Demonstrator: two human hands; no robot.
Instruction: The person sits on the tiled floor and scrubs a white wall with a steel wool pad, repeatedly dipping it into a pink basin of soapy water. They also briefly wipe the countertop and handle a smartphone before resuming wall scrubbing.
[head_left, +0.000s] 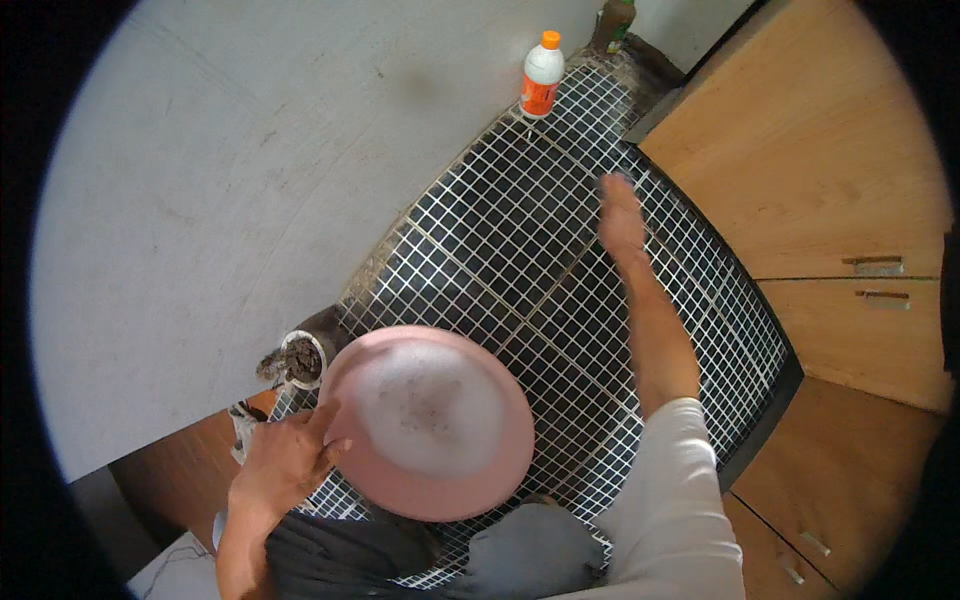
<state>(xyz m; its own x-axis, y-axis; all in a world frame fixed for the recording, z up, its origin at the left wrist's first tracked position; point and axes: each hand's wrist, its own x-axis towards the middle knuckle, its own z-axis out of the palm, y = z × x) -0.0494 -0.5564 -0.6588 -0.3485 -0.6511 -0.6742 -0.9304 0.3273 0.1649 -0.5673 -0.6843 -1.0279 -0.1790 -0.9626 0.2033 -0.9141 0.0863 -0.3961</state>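
Note:
A pink plastic basin (442, 504) stands on the floor of dark square tiles with white grout. White foam (480, 397) fills much of it, with a greyish-brown patch near the centre. My left hand (289, 454) is at the basin's left rim, thumb and fingers over the edge. My right hand (621, 214) is stretched out above the far tiles, away from the basin. It is blurred, and its fingers are too unclear to show whether they hold anything. Beyond it, a white bottle (541, 79) with an orange cap and orange label stands by the wall.
Left of the basin, a white cup (321, 360) holds a dark brown clump (300, 361). A brownish bottle (616, 22) stands in the far corner. Wooden cabinets (825, 187) with metal handles line the right, and a pale wall (225, 187) bounds the left. My legs are close below the basin.

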